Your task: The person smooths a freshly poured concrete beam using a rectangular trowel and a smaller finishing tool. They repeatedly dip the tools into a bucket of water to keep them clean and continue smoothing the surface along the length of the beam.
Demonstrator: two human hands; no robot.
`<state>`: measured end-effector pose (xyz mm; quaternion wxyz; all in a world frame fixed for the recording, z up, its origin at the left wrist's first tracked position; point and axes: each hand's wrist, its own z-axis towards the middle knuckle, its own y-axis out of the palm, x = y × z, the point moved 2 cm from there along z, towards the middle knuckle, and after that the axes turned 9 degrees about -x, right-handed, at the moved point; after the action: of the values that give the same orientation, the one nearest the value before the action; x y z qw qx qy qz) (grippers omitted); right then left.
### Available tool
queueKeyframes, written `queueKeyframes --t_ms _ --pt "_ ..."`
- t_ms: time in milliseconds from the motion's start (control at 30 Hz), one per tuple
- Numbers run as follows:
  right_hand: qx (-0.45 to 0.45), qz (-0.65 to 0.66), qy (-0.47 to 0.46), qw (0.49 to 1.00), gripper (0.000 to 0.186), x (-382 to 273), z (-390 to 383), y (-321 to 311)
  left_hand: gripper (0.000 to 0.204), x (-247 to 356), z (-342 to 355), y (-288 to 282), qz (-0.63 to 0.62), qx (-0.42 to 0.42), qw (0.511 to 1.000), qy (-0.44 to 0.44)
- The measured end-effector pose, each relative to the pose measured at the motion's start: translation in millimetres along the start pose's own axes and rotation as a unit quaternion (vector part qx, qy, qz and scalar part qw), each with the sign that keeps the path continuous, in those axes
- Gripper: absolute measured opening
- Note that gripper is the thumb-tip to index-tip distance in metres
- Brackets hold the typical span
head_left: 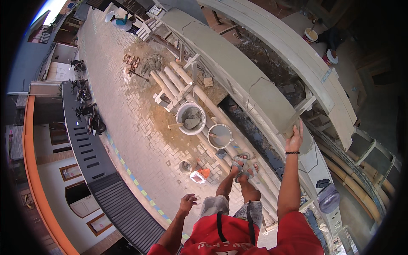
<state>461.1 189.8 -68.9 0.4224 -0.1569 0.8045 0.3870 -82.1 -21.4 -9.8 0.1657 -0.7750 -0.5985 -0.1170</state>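
Observation:
My right hand [294, 138], a dark beaded band at its wrist, reaches out to the end of a long grey plastered concrete ledge [272, 100]. Its fingers are stretched along the ledge's edge, and I see no tool in them. At my left side hangs my left hand [187, 204], empty, with loosely bent fingers. By my sandalled feet stand a white bucket [185, 129] of grey mortar with a wooden-handled trowel [175, 126] in it, and a second bucket [219, 136] holding murky liquid.
I stand on bamboo poles [216, 111] laid beside a dark ditch [246, 123]. A small pail [187, 165] and an open white-and-orange sack [199, 175] sit on the paving. Broken bricks [131, 63] lie farther off. A person [122, 21] is up the lane; another [333, 40] is at right.

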Motion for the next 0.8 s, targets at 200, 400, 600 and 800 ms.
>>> queueKeyframes --t_ms 200,400,600,800 --pt "-0.001 0.043 0.178 0.983 0.056 -9 -116 -80 0.033 19 11 24 -0.017 -0.02 0.999 0.026" --pt "-0.019 0.034 0.256 0.966 0.046 7 -172 -85 0.031 4 24 26 -0.038 -0.004 0.997 0.062" --pt "-0.101 -0.001 0.246 0.964 0.04 -9 -173 -77 0.029 16 28 14 -0.058 0.012 0.991 0.117" --pt "-0.088 0.073 0.236 0.965 0.041 -64 -185 -61 0.029 -8 4 13 -0.08 0.042 0.992 0.088"
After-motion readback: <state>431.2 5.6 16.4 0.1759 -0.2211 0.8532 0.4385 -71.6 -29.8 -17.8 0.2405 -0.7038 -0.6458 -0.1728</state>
